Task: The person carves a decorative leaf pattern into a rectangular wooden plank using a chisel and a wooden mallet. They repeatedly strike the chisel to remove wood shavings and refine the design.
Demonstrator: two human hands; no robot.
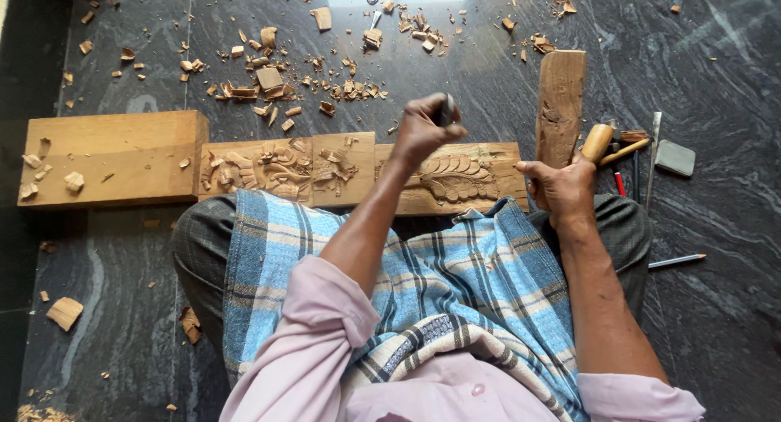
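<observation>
Seen from above, a seated person's left hand (pixel 425 129) grips a chisel (pixel 447 110) upright over the carved wooden panel (pixel 455 178) at frame centre. The right hand (pixel 561 188) clasps a wooden mallet (pixel 560 104), raised for striking. Wood chips (pixel 268 80) litter the floor (pixel 716 308).

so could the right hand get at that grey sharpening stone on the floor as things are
Probably not straight away: the right hand is gripping the wooden mallet. The grey stone lies beside it on the floor, with only a few slim tools between.
</observation>
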